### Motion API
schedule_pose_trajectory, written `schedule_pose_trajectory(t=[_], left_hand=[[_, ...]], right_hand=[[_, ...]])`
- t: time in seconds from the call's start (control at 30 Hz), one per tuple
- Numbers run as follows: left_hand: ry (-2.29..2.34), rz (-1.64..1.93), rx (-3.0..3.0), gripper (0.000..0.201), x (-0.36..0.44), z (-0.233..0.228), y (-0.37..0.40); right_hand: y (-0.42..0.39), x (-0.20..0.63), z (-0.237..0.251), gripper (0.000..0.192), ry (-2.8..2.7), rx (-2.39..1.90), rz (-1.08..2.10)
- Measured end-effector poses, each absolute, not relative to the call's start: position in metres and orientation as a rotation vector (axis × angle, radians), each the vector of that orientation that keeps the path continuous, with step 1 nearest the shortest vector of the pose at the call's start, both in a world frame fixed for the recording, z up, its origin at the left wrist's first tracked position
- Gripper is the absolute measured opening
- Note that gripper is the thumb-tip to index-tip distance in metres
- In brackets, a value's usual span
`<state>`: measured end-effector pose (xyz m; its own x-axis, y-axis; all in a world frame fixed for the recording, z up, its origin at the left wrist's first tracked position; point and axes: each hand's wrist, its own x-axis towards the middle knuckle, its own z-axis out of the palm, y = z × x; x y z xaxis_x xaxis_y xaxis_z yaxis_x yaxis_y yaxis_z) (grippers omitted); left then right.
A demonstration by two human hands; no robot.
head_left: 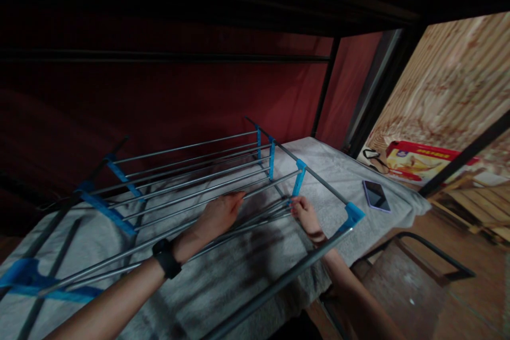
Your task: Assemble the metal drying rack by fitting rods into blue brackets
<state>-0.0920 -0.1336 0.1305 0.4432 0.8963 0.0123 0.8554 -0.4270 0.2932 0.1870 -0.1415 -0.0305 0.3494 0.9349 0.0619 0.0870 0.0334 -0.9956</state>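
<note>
A rack of thin metal rods (191, 149) joined by blue plastic brackets lies across a light grey cloth (255, 276). My left hand (219, 218), a black band on its wrist, is closed around one of the rods near the middle; its fingertips are partly hidden. At the rack's right side, my right hand (306, 216) pinches the lower end of a blue bracket (298, 180), where several loose-looking rods (263, 213) come together. A blue corner piece (353, 216) joins the dark frame tube (279, 284) in front of my right forearm.
A phone (376, 195) rests on the cloth at the right. Behind the rack is a dark red wall (191, 98) with a black metal frame (326, 85). A chair (406, 281) stands at the lower right, and a red and yellow box (426, 162) lies beyond the bed.
</note>
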Motion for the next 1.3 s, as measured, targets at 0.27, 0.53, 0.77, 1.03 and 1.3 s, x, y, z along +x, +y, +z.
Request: schedule_pose_trajectory(t=[0.27,0.53,0.77,1.03,1.3], left_hand=[[1.479,0.252,2.512,0.04,-0.087,0.136,-0.129],[1.523,0.247,2.5,0.04,-0.084,0.141,-0.135],[1.48,0.249,2.44,0.041,-0.083,0.142,-0.133],[1.504,0.267,2.462,0.041,-0.083,0.14,-0.138],[1.462,0.297,2.406,0.041,-0.083,0.134,-0.131]], right_hand=[[-0.112,0.195,0.003,0.057,-1.109,-1.23,0.256],[-0.104,0.187,0.001,0.06,-1.087,-1.218,0.299],[-0.107,0.186,0.002,0.063,-1.063,-1.24,0.32],[-0.106,0.187,-0.003,0.065,-1.076,-1.24,0.341],[-0.105,0.183,0.0,0.066,-1.07,-1.252,0.361]])
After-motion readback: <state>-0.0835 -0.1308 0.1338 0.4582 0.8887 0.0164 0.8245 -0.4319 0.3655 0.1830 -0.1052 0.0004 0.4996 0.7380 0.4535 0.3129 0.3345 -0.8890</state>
